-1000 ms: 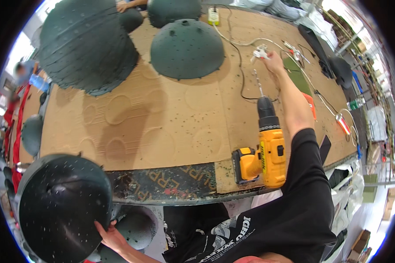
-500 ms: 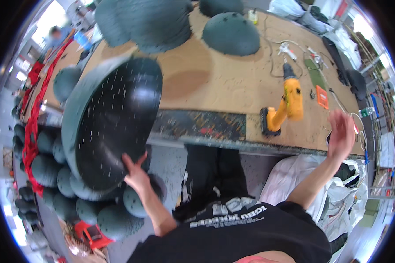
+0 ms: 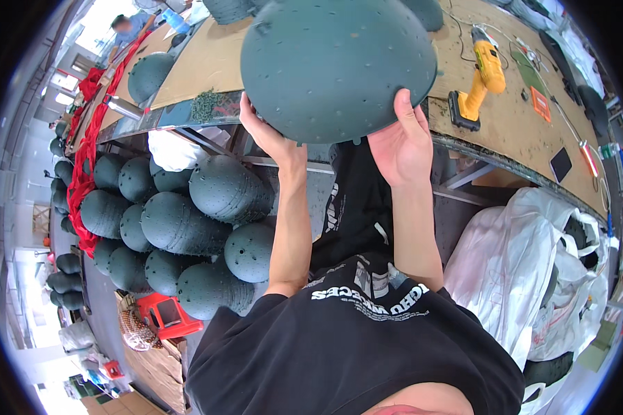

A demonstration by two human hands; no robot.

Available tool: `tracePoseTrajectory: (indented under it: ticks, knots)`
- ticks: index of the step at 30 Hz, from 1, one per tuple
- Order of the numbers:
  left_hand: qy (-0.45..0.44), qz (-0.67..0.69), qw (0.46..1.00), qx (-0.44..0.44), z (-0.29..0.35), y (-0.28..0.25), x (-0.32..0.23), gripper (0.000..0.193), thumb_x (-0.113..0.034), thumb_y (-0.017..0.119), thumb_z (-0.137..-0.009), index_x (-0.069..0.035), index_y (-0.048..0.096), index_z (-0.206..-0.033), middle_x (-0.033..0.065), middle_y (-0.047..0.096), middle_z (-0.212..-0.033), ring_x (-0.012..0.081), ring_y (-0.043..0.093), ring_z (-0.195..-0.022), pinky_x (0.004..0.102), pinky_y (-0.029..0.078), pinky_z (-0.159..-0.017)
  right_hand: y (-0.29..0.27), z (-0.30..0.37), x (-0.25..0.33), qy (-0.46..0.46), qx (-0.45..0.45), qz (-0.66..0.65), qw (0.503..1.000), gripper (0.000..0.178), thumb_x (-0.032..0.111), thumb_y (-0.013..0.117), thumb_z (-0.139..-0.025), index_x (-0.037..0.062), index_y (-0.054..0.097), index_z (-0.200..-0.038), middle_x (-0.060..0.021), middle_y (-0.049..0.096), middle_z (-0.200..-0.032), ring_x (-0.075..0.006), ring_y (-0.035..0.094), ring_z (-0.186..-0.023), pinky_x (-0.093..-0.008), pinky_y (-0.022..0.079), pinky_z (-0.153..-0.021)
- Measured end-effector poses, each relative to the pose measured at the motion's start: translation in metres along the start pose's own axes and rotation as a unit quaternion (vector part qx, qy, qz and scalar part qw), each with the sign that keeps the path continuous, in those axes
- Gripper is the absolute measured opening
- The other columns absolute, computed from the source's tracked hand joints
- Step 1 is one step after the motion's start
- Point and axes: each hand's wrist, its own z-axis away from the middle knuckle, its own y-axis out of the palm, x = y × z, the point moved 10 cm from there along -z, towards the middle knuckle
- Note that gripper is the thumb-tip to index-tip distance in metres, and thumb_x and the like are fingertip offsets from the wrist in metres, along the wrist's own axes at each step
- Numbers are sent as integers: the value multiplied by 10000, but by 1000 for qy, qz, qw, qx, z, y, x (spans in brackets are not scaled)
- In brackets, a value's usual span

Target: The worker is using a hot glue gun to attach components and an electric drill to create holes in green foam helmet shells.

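A large dark green plastic dome [image 3: 336, 66] dotted with small holes is held up at the near edge of the workbench [image 3: 512, 131], rounded side toward me. My left hand [image 3: 266, 135] grips its lower left rim. My right hand [image 3: 401, 142] grips its lower right rim, thumb on the outside. A yellow cordless drill [image 3: 479, 77] lies on the bench just right of the dome.
Stacks of the same green domes [image 3: 187, 221] fill the floor at my left, next to a red stool [image 3: 165, 315]. White sacks [image 3: 526, 263] stand at my right. More domes [image 3: 149, 72], cables and small tools lie on the bench. Another person [image 3: 128, 28] works far away.
The dome has swung from my left side up to the bench edge. My right hand left the drill's side and took hold of the dome's rim; both hands now hold it.
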Motion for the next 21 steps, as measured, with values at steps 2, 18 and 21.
tracePoseTrajectory:
  ticks: [2,18,21]
  knots:
    - [-12,-51,998,35,2,6,-3,816,-161,775,-823,58,301,-1450,198,425,-1397,305,434,-1316,446,347,-1097,-34,2,-9,26,-35,-92,995,362,263,523,-1043,57,552,-1339,-72,623,-1327,-224,589,-1230,-418,468,-1043]
    - [-321,404,849,115,40,1,-22,378,-323,456,-1054,-51,543,-1302,105,604,-1335,243,585,-1208,483,467,-1003,-91,-1,-49,73,44,-442,893,400,282,399,-1082,32,545,-1358,-115,560,-1419,-259,496,-1354,-450,410,-1138]
    - [-249,410,858,181,41,18,-44,302,-52,549,-1001,-49,543,-1303,93,701,-1153,212,693,-1013,419,568,-870,-102,-3,-55,81,67,-509,854,401,270,378,-1089,23,545,-1358,-122,564,-1414,-271,501,-1348,-459,402,-1142]
